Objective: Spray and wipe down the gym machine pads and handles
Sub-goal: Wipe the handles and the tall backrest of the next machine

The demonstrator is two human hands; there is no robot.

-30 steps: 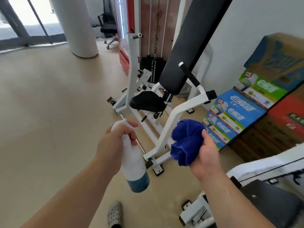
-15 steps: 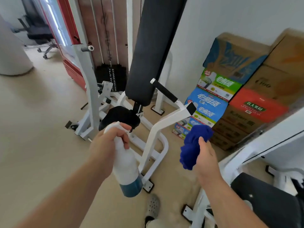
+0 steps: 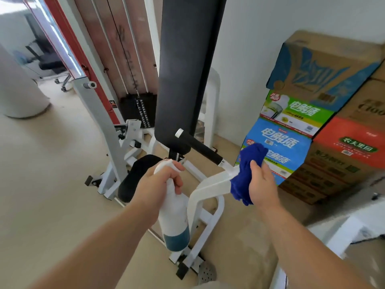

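Spray bottle (image 3: 175,213) — blue liquid low.

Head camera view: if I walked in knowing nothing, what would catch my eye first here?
Probably the bright blue cloth, bunched in the right hand against the machine's white arm just below the black handle. Next, the white spray bottle with a teal base, gripped in the left hand at centre. Behind both rises the tall black back pad, with colourful cartons stacked at right.
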